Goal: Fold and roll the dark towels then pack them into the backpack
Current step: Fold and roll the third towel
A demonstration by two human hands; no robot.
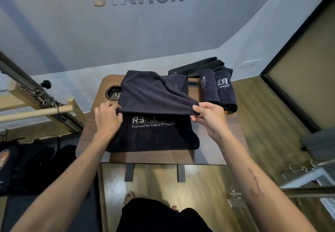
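A dark towel (152, 94) with white lettering lies on the small wooden table (213, 152). Its far half is lifted and doubled over toward me. My left hand (107, 117) pinches the left corner of the raised edge. My right hand (210, 115) pinches the right corner. Two rolled dark towels (217, 90) lie side by side at the table's back right. A dark bag (27, 168), possibly the backpack, sits low at the left, partly cut off by the frame's edge.
More dark folded fabric (197, 67) lies behind the rolls. A round cup hole (113, 93) is set in the table's back left. Wooden and metal exercise equipment (45, 101) stands at the left, a metal frame (308, 175) at the right. My bare feet (129, 196) show below the table.
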